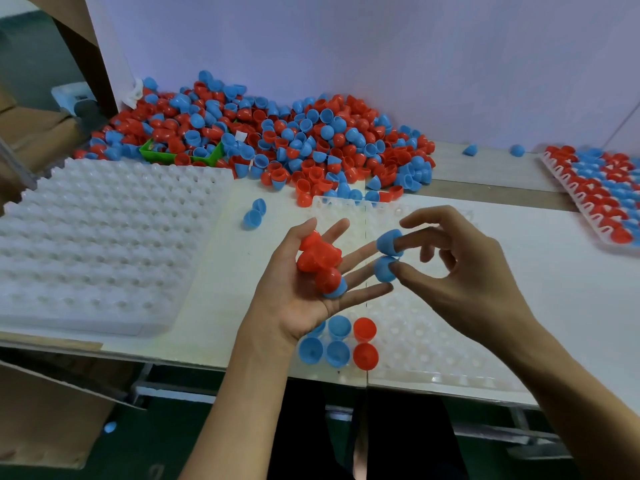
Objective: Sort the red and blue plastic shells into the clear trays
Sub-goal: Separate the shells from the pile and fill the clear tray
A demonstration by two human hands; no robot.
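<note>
Two blue shells [387, 256] are pinched at the fingertips of the right hand [460, 271], above the clear tray [433, 341], which serves as the landmark here. The left hand [304, 289] lies palm up over the tray's left part, fingers mostly straight, cradling a loose cluster of red shells [317, 256] with one blue shell at its lower edge. Six shells [341, 342] already sit in the tray's near-left pockets: four blue, two red. The pile [277, 140] of mixed shells lies beyond the tray's far edge; a stack of empty trays [93, 244] lies to its left, and a filled tray [599, 188] to its far right. Risk: the cluster is unrestrained, so tilting the palm would likely spill shells onto the table or floor. Risk: the two pinched shells touch and may nest or slip, since the grip is light. Risk: a colour placed in the wrong row. The shells are smooth, glossy, thin-walled plastic domes, open at one end. The tray is thin translucent formed plastic with a regular grid of round pockets.
</note>
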